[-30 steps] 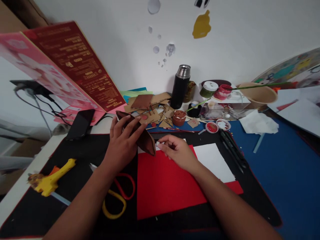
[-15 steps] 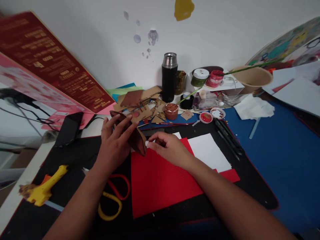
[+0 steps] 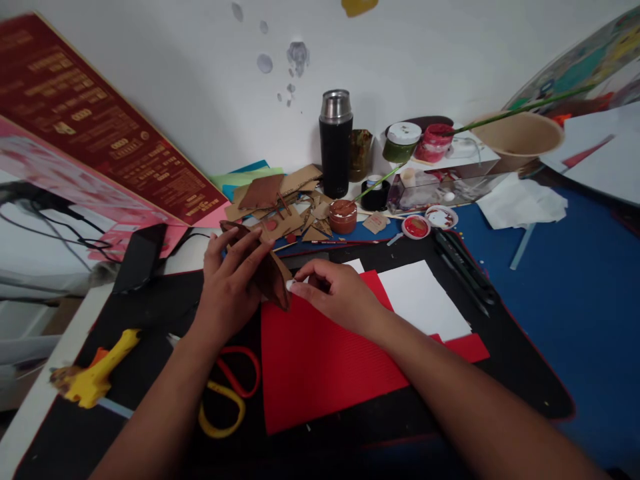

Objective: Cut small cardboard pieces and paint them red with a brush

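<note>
My left hand (image 3: 227, 283) is closed around a brown-painted cardboard piece (image 3: 273, 280), fingers over its upper side and thumb hidden. The piece stands tilted above the left edge of a red corrugated sheet (image 3: 330, 360). My right hand (image 3: 333, 293) pinches a small white bit (image 3: 290, 285) between thumb and fingertips, against the right end of the brown piece. What the white bit is cannot be made out. Beneath my left forearm lies a pair of scissors (image 3: 223, 410) with red and yellow handles. White paper (image 3: 425, 300) lies beyond my right wrist.
A yellow glue gun (image 3: 103, 370) lies at the left, near a black phone (image 3: 140, 257). Cardboard scraps (image 3: 300, 213), an open jar of brown paint (image 3: 343, 217) and a black flask (image 3: 336, 147) stand behind the hands. Pens (image 3: 460, 270) and crumpled tissue (image 3: 523, 200) are at the right.
The camera view has shifted slightly. Both hands keep their grips, and the white bit stays against the end of the brown piece, which has turned a little.
</note>
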Motion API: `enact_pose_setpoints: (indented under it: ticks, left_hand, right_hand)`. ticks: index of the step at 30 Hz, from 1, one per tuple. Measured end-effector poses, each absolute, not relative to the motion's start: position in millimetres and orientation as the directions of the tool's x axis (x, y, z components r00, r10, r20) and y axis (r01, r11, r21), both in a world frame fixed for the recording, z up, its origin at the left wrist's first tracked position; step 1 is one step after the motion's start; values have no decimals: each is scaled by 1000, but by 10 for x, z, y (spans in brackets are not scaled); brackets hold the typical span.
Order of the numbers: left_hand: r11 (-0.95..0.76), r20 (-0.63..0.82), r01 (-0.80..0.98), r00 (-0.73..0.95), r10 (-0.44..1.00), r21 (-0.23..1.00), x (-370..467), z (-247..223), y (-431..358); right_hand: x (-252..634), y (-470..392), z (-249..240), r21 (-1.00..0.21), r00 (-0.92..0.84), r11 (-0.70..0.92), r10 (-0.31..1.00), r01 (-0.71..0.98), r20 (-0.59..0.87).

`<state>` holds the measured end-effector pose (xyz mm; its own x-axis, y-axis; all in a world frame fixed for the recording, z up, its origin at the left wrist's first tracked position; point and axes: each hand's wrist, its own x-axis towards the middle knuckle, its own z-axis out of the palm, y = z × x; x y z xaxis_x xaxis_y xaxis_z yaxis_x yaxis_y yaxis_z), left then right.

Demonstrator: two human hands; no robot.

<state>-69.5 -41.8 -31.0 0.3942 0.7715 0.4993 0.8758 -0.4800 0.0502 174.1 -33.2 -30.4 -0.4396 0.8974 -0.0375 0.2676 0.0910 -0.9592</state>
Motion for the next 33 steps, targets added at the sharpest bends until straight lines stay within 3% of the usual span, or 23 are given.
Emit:
enact_pose_setpoints:
  ticks: [16,33]
  left_hand:
    - [-472,473,876,376,797,98,-676,-307,-424]
    - [-482,480,872,388,787,87,-693,-328,-414]
  right_hand:
    - [1722,-334,-329,-973,-440,70,897,218,-34]
    - [1703,-366,-344,-946,-434,182,900,268,51]
